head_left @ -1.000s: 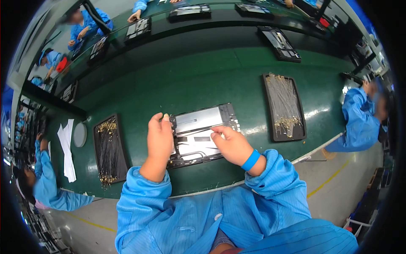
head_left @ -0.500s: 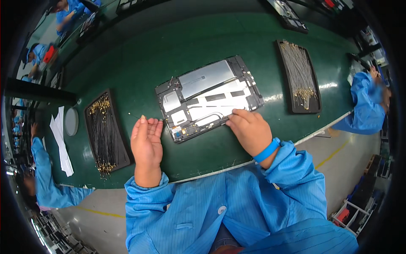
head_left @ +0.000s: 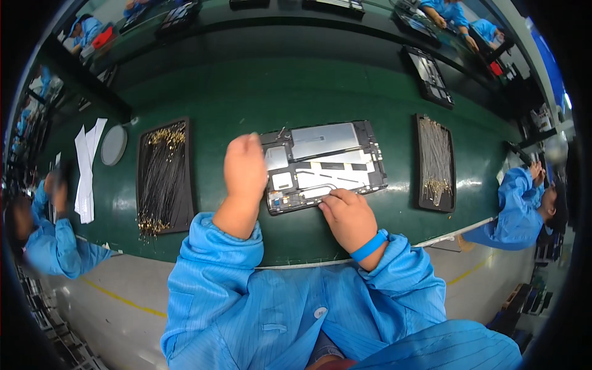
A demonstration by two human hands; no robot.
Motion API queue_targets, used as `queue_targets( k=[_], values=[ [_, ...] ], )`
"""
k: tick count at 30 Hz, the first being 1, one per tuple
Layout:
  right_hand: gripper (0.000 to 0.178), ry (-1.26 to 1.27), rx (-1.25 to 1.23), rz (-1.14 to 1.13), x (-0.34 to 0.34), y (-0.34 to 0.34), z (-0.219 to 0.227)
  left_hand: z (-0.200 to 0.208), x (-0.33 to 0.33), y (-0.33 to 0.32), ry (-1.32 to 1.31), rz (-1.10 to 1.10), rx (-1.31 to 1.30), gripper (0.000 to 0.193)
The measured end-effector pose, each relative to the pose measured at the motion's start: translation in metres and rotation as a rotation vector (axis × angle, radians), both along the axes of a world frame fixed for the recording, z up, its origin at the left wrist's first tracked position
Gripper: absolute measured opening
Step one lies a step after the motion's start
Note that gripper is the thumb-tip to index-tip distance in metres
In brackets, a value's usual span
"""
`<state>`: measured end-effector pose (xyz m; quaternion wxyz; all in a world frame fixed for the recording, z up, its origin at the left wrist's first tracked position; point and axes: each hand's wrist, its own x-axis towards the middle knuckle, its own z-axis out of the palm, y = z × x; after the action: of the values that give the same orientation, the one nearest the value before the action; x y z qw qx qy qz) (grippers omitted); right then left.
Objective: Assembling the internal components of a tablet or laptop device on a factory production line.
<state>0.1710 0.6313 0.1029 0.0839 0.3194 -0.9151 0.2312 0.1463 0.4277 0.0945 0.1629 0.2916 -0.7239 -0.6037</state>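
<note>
An opened tablet (head_left: 327, 131), its silver battery and circuit boards bare, lies on the green table in front of me. My left hand (head_left: 245, 169) is raised at its left edge, fingers curled together and blurred at the tips; whatever they pinch is hidden. My right hand (head_left: 353, 217) is closed at the tablet's near edge, fingertips pressed over the circuit strip, and what lies under them does not show. To the left, a black tray (head_left: 190, 206) holds thin black cables (head_left: 163, 179) with gold ends. Another tray (head_left: 453, 194) on the right holds grey cables (head_left: 435, 151).
White paper strips (head_left: 86, 172) and a round translucent lid (head_left: 114, 146) lie at the far left. Another opened tablet (head_left: 430, 77) rests at the back right. A raised dark shelf runs along the back. Co-workers in blue sit at the left (head_left: 58, 243) and right (head_left: 509, 206).
My left hand, which held a thin black cable beside the tablet, has risen and moved to its left edge, palm turned away. My right hand stays at the near edge. The view has shifted.
</note>
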Motion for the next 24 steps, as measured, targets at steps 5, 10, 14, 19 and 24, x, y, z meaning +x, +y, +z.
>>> queue_targets(
  k=[5,10,14,19,24],
  values=[
    [0.012,-0.009,-0.028,0.021,0.0,0.002,-0.006,-0.026,0.036,-0.008,-0.239,0.102,-0.415,0.031],
    [0.015,-0.007,-0.002,0.074,-0.007,0.0,0.004,0.009,0.05,0.01,0.032,0.217,0.004,0.027],
    [0.016,-0.112,0.072,0.082,-0.006,-0.011,0.009,0.029,0.034,0.019,0.156,0.145,0.078,0.028],
    [0.018,-0.159,0.042,0.128,-0.014,-0.032,0.005,-0.002,0.012,-0.008,-0.193,0.117,-0.395,0.032],
    [0.023,-0.308,0.087,0.108,-0.03,-0.035,0.016,-0.018,0.009,-0.014,-0.21,-0.016,-0.422,0.032]
  ],
)
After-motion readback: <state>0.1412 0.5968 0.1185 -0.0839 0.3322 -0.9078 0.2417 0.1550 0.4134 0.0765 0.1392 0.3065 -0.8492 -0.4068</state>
